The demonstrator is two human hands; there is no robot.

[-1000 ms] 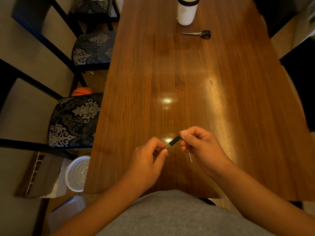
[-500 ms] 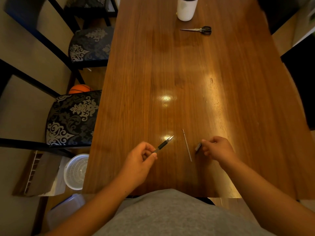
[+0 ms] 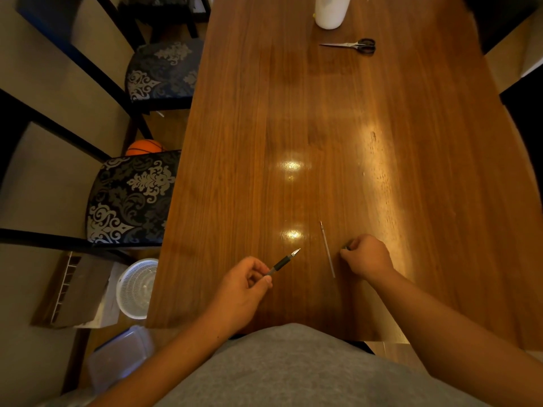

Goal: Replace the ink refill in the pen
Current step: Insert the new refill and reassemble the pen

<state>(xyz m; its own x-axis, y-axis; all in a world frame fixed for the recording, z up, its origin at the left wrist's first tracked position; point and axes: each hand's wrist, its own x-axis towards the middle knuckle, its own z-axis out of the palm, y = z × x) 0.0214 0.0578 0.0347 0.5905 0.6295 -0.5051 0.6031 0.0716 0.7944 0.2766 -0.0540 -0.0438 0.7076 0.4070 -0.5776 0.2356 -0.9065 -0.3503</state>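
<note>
My left hand (image 3: 241, 286) pinches the pen's front section (image 3: 283, 261), a black grip with a silver tip that points up and to the right, held just above the wooden table (image 3: 323, 127). A thin ink refill (image 3: 327, 249) lies loose on the table between my hands. To the refill's right, my right hand (image 3: 365, 257) rests on the table with its fingers curled around a small dark pen part (image 3: 346, 247); only a sliver of it shows.
Black-handled scissors (image 3: 354, 45) and a white container (image 3: 329, 10) stand at the table's far end. Patterned chairs (image 3: 132, 198) line the left side. On the floor lie an orange ball (image 3: 144, 146), a white basket (image 3: 136, 287) and a plastic box (image 3: 120, 355).
My hands held the pen together one second ago and have since pulled apart. The refill has gone from my right hand onto the table. My right hand moved right with the dark part.
</note>
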